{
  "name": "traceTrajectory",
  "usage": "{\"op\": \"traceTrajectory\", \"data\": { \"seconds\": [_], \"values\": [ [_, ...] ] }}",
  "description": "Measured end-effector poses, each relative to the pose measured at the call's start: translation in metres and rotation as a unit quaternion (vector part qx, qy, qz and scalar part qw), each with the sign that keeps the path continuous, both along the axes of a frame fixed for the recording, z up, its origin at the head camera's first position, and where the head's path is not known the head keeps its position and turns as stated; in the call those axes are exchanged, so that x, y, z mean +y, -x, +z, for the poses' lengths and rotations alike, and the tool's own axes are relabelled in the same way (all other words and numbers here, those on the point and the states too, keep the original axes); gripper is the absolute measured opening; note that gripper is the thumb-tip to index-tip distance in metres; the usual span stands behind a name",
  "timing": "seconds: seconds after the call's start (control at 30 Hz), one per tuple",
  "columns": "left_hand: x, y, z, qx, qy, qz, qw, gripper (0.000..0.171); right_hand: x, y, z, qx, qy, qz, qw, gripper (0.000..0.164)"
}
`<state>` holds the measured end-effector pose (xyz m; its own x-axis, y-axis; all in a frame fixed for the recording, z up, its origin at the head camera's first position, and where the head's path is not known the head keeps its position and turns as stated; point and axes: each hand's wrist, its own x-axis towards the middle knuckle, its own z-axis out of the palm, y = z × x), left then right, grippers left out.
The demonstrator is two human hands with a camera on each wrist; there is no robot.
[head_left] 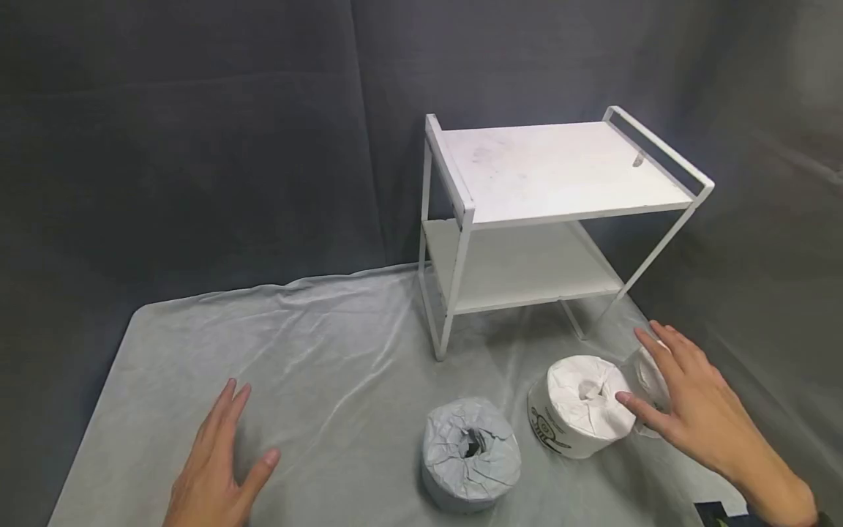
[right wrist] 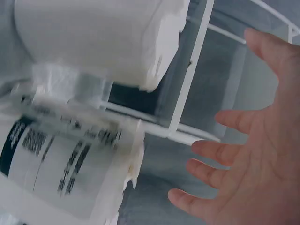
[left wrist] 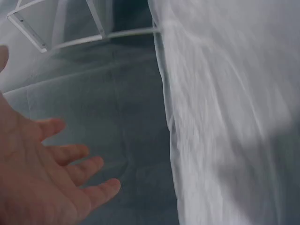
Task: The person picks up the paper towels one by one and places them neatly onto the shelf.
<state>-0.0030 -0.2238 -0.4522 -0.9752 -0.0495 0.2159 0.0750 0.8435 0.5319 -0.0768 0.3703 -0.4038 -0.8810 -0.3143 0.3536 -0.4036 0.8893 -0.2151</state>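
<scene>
My right hand hovers with spread fingers at the right, over a paper-wrapped white toilet roll that it partly hides. Its thumb overlaps the edge of another white wrapped toilet roll with dark print; whether it touches cannot be told. In the right wrist view the palm stands apart from the rolls, one bearing a printed label. To the left of these stands a grey-wrapped toilet roll. At the lower left, my left hand is held above the cloth, fingers extended and holding nothing.
A white two-tier shelf rack stands at the back right, with raised side rails and slim legs. Grey cloth covers the table, its left edge visible. Dark curtains hang behind and at the right.
</scene>
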Motion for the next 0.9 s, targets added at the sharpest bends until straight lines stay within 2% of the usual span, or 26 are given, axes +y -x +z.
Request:
{"op": "traceTrajectory", "data": {
  "seconds": [0.13,0.2,0.3,0.4,0.53,0.63,0.77,0.83,0.9],
  "values": [
    [0.015,0.014,0.001,0.040,-0.086,-0.034,0.9949,0.086,0.012,0.006,-0.001,-0.013,0.015,-0.005,1.000,0.098],
    [0.021,0.022,0.000,0.063,-0.132,-0.060,0.9874,0.084,0.017,0.008,-0.003,-0.019,0.018,-0.008,1.000,0.096],
    [0.030,0.036,-0.001,0.072,-0.205,-0.095,0.9714,0.078,0.026,0.010,-0.005,-0.032,0.016,-0.015,0.999,0.096],
    [0.041,0.053,-0.001,0.048,-0.277,-0.125,0.9514,0.070,0.035,0.011,-0.006,-0.050,0.011,-0.023,0.998,0.096],
    [0.059,0.077,0.000,0.004,-0.332,-0.139,0.9328,0.064,0.044,0.012,-0.009,-0.063,0.008,-0.027,0.998,0.098],
    [0.074,0.094,0.001,-0.002,-0.365,-0.151,0.9187,0.066,0.049,0.012,-0.013,-0.070,0.007,-0.025,0.997,0.101],
    [0.094,0.117,0.005,0.004,-0.413,-0.180,0.8927,0.069,0.053,0.012,-0.015,-0.084,0.015,-0.020,0.996,0.110],
    [0.104,0.128,0.010,0.004,-0.429,-0.192,0.8828,0.071,0.054,0.012,-0.016,-0.092,0.019,-0.019,0.995,0.113],
    [0.114,0.138,0.016,0.001,-0.438,-0.201,0.8762,0.072,0.055,0.012,-0.017,-0.095,0.020,-0.019,0.995,0.116]
  ]
}}
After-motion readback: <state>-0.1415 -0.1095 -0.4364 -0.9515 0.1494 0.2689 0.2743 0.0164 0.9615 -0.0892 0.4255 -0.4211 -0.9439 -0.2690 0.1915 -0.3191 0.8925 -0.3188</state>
